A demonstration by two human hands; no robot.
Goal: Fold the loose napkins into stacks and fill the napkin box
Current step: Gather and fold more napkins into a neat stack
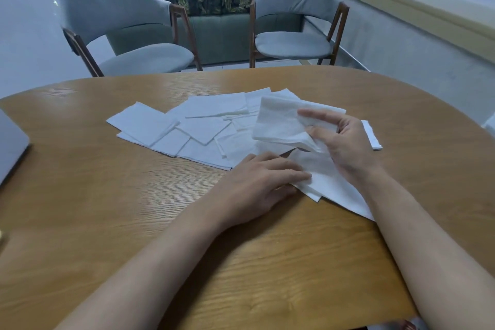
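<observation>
Several loose white napkins (187, 126) lie spread and overlapping across the middle of the wooden table (107, 209). My right hand (345, 144) pinches one napkin (278, 123) and holds it lifted above the pile, its free half hanging to the left. My left hand (257, 182) lies flat, palm down, with its fingertips pressing the near corner of another napkin (329, 182) that lies flat on the table under my right wrist. No napkin box is in view.
A grey laptop (10, 144) sits at the table's left edge. Two grey upholstered chairs (128, 35) (294, 21) stand beyond the far edge. A low wall with a ledge (415, 21) runs along the right.
</observation>
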